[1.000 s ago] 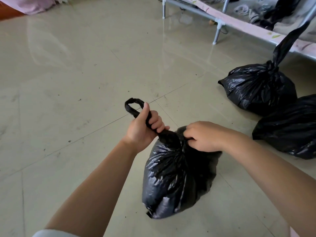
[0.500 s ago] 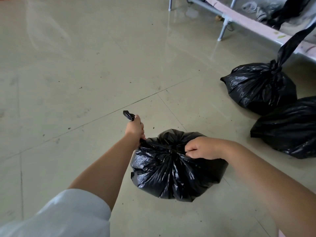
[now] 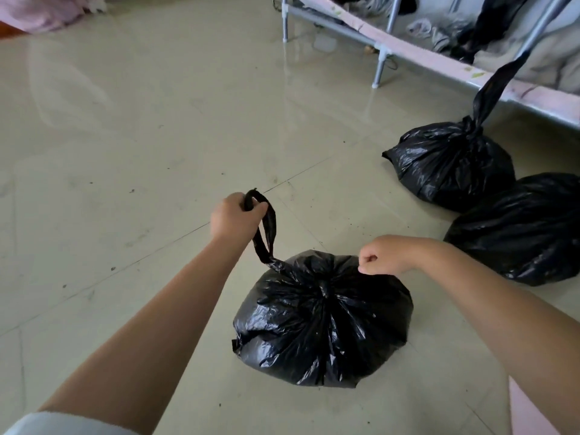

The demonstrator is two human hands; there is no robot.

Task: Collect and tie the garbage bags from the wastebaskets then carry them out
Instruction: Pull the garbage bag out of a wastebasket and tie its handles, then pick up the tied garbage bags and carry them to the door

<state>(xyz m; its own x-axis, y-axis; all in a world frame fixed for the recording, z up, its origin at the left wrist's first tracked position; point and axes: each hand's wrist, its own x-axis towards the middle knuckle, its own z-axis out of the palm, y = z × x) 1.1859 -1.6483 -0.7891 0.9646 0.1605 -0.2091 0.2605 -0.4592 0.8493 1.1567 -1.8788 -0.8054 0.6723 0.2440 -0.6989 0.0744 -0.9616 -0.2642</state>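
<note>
A full black garbage bag (image 3: 323,321) sits on the tiled floor in front of me, its top gathered into a knot. My left hand (image 3: 233,219) grips the bag's long twisted tail (image 3: 266,233), which loops up from the bag's left side. My right hand (image 3: 381,255) hovers over the bag's upper right edge with fingers curled and nothing in them. Two more black bags lie at the right: a tied bag (image 3: 452,164) with a tall tail, and a second bag (image 3: 521,230) in front of it.
A metal-framed rack (image 3: 381,58) with a pink shelf edge and piled clothes runs along the back right. Pink fabric (image 3: 40,11) lies at the far left corner. Glossy beige floor tiles (image 3: 141,136) spread to the left.
My right hand has let go of the bag's gathered top and lifted a little. My left hand has drawn the tail up and out to the left.
</note>
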